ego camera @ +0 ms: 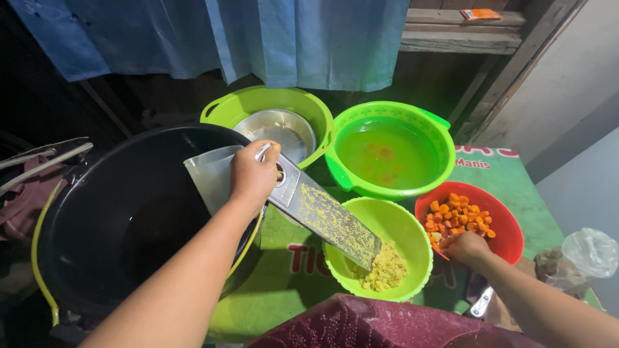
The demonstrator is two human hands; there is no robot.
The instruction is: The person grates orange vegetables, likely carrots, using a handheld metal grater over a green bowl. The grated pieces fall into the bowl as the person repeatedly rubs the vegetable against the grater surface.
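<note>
Left hand (253,175) up at the top end of a flat metal grater (325,216), fingers (269,149) curled and pressed tight around its handle. Grater slanting down to the right, lower edge resting inside a small lime-green bowl (412,235), blade smeared with yellow pulp. Pile of yellow grated mash (385,270) heaped in that bowl right under the blade tip.

Right hand (465,246) down at the near rim of a red bowl (506,229), just right of the small green one. Fingers bunched together over the orange pieces (459,216) inside; can't tell whether anything is pinched between them.

Behind, toward the far edge of the green mat (516,187) covering the floor: a green colander-style basin (385,122) holding greenish water, and to its left a second green basin (258,100) with a steel bowl (284,129) nested inside. Big black tub (109,212) at the left edge, just beside the left forearm, a translucent plastic jug (207,174) leaning on its rim. Crumpled clear bag (590,251) at the right edge. Dark red cloth (361,325) at the near edge. Blue curtain (258,32) hanging at the back.
</note>
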